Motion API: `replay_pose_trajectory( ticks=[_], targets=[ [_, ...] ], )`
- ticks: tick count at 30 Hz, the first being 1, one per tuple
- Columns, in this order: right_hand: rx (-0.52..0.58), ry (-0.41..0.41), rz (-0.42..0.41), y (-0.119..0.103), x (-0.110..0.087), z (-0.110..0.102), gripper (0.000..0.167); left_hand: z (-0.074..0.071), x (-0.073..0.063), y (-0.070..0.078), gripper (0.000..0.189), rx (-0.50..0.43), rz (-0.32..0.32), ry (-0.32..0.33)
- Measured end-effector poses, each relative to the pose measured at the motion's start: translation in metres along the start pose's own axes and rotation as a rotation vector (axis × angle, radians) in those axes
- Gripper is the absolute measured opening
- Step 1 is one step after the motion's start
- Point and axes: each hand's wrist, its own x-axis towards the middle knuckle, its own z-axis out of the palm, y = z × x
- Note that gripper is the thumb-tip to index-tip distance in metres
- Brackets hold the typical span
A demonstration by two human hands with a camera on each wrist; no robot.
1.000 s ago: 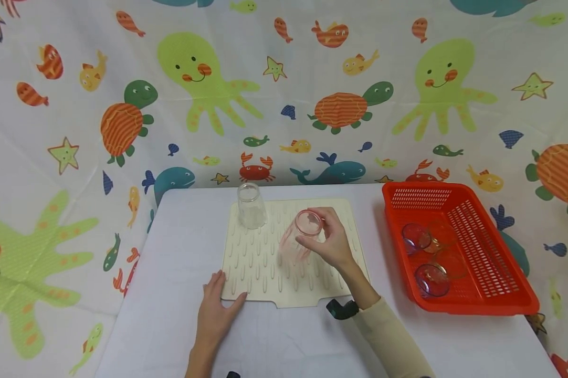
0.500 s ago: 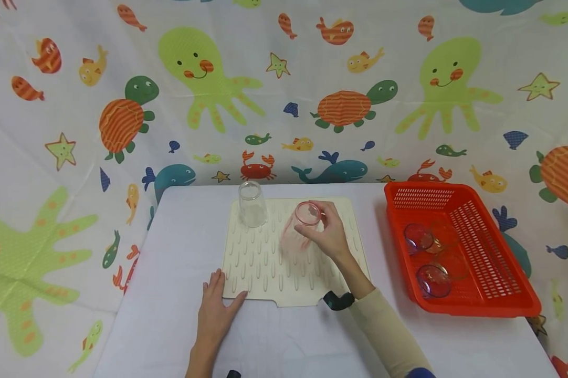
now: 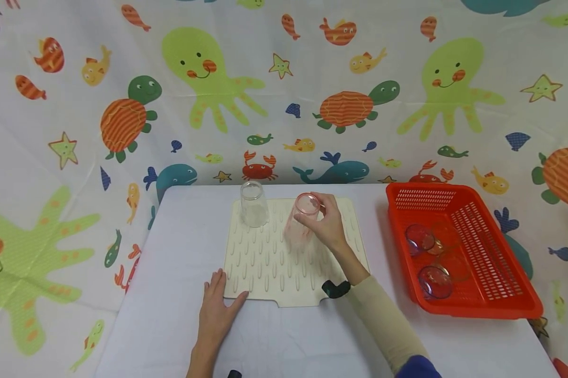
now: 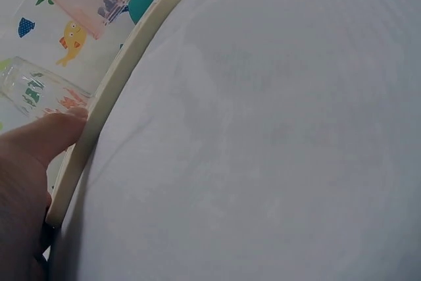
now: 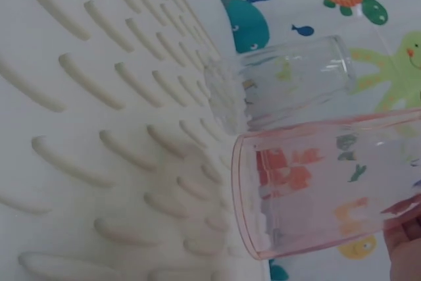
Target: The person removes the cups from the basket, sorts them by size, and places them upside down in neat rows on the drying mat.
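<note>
My right hand (image 3: 330, 223) pinches a pink-tinted drinking glass (image 3: 296, 227) near its base, upside down with the base up. In the right wrist view the open rim of this pink glass (image 5: 316, 189) faces the ridged cream drying board (image 3: 288, 292), close over it. A clear glass (image 3: 254, 210) stands upside down at the board's back left. My left hand (image 3: 215, 310) rests at the board's front left corner, fingers along the left side and thumb at the front edge. The left wrist view has that thumb (image 4: 62, 126) against the board's edge.
A red plastic basket (image 3: 482, 311) stands to the right. It holds several tinted glasses, among them one at its left side (image 3: 420, 237) and one nearer the front (image 3: 435, 282). A sea-animal curtain (image 3: 284, 84) hangs behind the white-covered table (image 3: 170, 252).
My right hand has carried the pink glass away from me, toward the back of the board. The left hand stays at the corner.
</note>
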Motion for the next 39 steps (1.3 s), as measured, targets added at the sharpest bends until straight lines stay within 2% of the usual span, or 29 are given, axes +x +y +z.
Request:
replay_pose_trajectory(
  ticks=[4,8,14,29,39],
  targets=[
    [-0.029,0.007,0.025,0.0,0.008,0.005,0.067,0.0,0.0,-0.001,0.091,-0.01,0.004,0.006],
    [-0.011,-0.004,0.046,0.0,0.016,0.011,0.068,-0.001,-0.001,0.0,0.091,-0.013,0.004,0.011],
    [-0.015,-0.023,0.041,0.001,0.026,0.019,0.068,-0.003,0.0,0.001,0.09,-0.013,-0.007,0.009],
    [-0.04,-0.034,0.062,0.016,0.035,0.031,0.07,-0.002,0.001,-0.002,0.09,-0.017,0.003,0.019],
    [-0.056,-0.042,0.064,0.017,0.042,0.037,0.072,-0.001,0.002,-0.004,0.09,-0.015,0.011,0.029]
  ],
)
